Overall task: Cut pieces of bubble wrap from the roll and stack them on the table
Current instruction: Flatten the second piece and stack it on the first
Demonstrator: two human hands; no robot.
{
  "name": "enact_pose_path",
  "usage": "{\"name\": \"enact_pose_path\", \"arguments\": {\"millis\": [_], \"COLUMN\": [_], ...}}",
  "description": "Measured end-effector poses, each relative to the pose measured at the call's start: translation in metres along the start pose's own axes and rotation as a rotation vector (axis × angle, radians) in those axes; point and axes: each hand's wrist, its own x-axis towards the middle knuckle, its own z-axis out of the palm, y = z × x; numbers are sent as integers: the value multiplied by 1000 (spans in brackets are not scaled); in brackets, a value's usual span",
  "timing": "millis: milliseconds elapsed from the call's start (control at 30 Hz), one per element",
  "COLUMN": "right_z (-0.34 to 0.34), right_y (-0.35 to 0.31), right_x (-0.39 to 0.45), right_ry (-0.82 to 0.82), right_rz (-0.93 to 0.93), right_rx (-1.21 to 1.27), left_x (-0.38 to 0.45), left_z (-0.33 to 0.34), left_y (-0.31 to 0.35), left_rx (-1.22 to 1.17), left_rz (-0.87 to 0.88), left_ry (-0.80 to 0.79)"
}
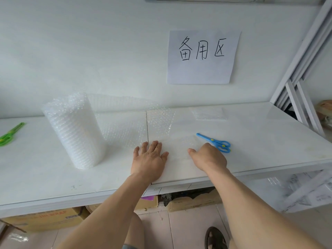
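A clear bubble wrap roll (73,130) stands upright on the white table (45,177), left of centre. Its loose sheet (136,123) runs rightward along the wall and curves down onto the tabletop. My left hand (150,157) lies flat with straight fingers on the table at the sheet's near end. Just to the right, my right hand (208,158) rests on the flat sheet with its fingers bent under, thumb pointing left. Blue scissors (216,142) lie on the table right beside my right hand, untouched. A small stack of cut bubble wrap pieces (209,114) lies at the back right.
Green scissors (9,134) lie at the table's far left edge. A paper sign (202,56) hangs on the wall. A white metal rack (301,78) stands at the right. Cardboard boxes (45,219) sit under the table.
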Motion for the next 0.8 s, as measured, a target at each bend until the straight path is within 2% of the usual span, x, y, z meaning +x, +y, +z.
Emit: {"name": "enact_pose_path", "arguments": {"millis": [133, 233, 333, 400, 533, 800], "right_z": [1, -5, -19, -28, -43, -60], "right_y": [-2, -4, -2, 2, 14, 38], "right_x": [9, 11, 15, 19, 31, 71], "right_ry": [-115, -119, -43, 4, 81, 182], "right_rz": [103, 122, 56, 33, 50, 85], "right_rx": [428, 750, 837, 878, 962, 1111], "left_x": [-1, -1, 7, 15, 33, 81], "left_z": [-1, -2, -9, -16, -31, -37], "left_y": [-1, -4, -8, -7, 7, 53], "left_rx": [-17, -2, 12, 78, 176, 221], "left_rz": [16, 69, 168, 234, 346, 545], "left_ry": [31, 152, 340, 411, 413, 517]}}
